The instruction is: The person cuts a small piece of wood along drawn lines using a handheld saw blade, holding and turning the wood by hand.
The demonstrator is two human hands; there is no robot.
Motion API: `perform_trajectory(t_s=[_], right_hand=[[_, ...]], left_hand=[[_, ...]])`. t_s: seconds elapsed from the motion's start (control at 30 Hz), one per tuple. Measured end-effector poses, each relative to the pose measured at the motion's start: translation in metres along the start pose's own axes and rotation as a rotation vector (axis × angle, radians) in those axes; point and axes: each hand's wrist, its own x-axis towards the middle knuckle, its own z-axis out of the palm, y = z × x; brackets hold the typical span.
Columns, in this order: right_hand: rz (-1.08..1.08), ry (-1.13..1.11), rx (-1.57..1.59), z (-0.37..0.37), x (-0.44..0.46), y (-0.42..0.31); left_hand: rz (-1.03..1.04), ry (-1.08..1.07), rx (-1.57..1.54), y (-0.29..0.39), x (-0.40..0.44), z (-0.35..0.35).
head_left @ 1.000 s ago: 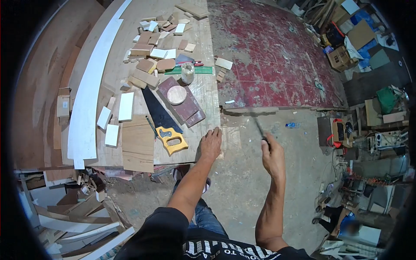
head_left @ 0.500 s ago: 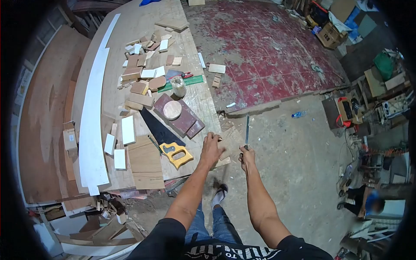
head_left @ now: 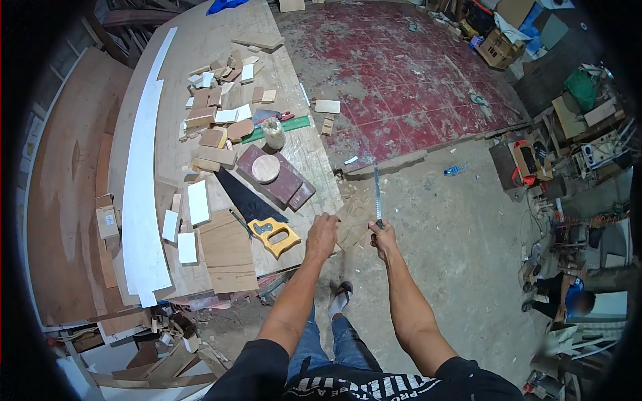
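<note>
My right hand is closed around the dark handle of a narrow-bladed handsaw, its thin blade pointing away from me. A thin wooden board juts past the table corner, between my hands. My left hand is on the board's table side, fingers bent down over it; the fingertips are partly hidden. Left of that hand lies a larger handsaw with a yellow handle and dark blade. A round wooden disc rests on maroon blocks farther up the table.
Many wood offcuts, a jar and a green strip are on the worktable. A long white strip lies along its left side. A plastic bottle lies on the floor. Another person is at far right.
The saw in my right hand has shifted slightly and its blade has turned, showing more of its flat side. My left hand's fingers have moved slightly lower. The camera view has shifted a little.
</note>
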Motion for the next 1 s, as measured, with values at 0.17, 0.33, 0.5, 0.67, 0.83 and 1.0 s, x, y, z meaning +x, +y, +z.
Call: perform_trajectory(t_s=[0.17,0.33,0.5,0.67,0.83,1.0], right_hand=[[0.032,0.064,0.005,-0.002,-0.003,0.002],[0.035,0.017,0.015,0.002,0.003,0.005],[0.065,0.026,-0.087,0.001,0.004,0.006],[0.049,0.031,-0.086,0.0,0.015,0.007],[0.032,0.014,-0.223,0.0,0.022,0.002],[0.042,0.076,-0.152,0.002,0.011,0.002]], left_hand=[[-0.118,0.161,0.132,0.002,-0.008,-0.019],[0.407,-0.091,0.426,0.008,-0.017,-0.001],[0.154,-0.097,0.453,0.017,-0.029,0.002],[0.143,-0.073,0.428,0.005,-0.022,0.0],[0.102,-0.021,0.4,0.014,-0.03,-0.01],[0.064,0.089,0.373,0.016,-0.036,0.0]])
